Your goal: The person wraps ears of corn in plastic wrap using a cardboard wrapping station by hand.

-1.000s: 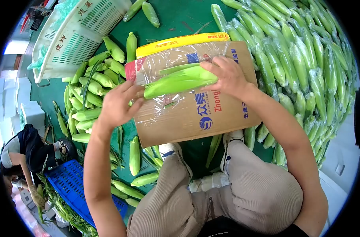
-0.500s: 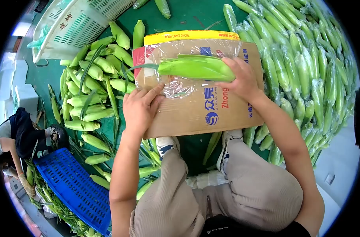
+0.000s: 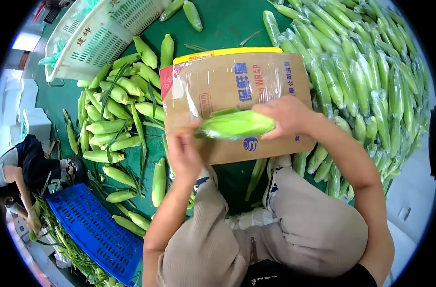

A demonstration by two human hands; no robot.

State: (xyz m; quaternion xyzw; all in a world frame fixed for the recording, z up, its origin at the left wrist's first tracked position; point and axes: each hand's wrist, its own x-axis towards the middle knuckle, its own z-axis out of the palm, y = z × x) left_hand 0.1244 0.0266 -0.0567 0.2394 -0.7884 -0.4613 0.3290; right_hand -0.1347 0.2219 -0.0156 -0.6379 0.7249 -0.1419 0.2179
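Observation:
My right hand (image 3: 289,117) is closed round one end of a green ear of corn in its husk (image 3: 239,125). Slightly blurred, the ear lies level above a brown cardboard box (image 3: 218,86) of cling film. At the ear's other end is my left hand (image 3: 183,154), its fingers curled in and closed on the tip, partly smeared by motion. Clear film stretches over the box top, and a yellow edge (image 3: 206,55) shows along the box's far side.
A pile of unwrapped corn (image 3: 124,103) lies to the left, film-wrapped corn (image 3: 359,91) to the right. A white crate (image 3: 100,40) stands far left, a blue crate (image 3: 91,229) near left. Another person (image 3: 31,165) bends beside husk scraps at the left edge.
The ear of corn has come down and nearer to me in my right hand. My left hand has lifted off the box and closed on the ear's left end.

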